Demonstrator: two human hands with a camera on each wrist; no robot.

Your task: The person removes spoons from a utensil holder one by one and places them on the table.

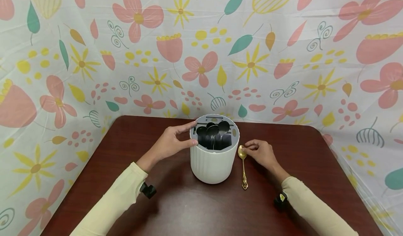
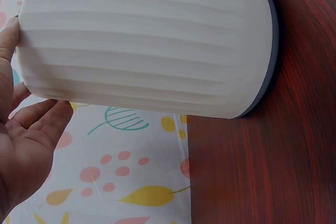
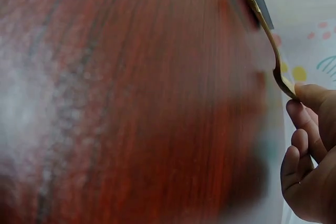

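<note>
I see the spoon (image 1: 244, 166) right of centre, pinched at its bowl by the right hand (image 1: 260, 153), handle running down-frame; the left hand (image 1: 171, 139), unclenched, touches the neighbouring tub (image 1: 211, 167).

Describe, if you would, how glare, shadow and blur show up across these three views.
Head view: fairly crisp, soft shadow beside the left sleeve, faint sheen on the wood-grain table; left wrist view: dim, though the ribs of the white utensil holder show clearly; right wrist view: pale glare at left on the wood-grain table, its grain smeared, the golden spoon clearer.
</note>
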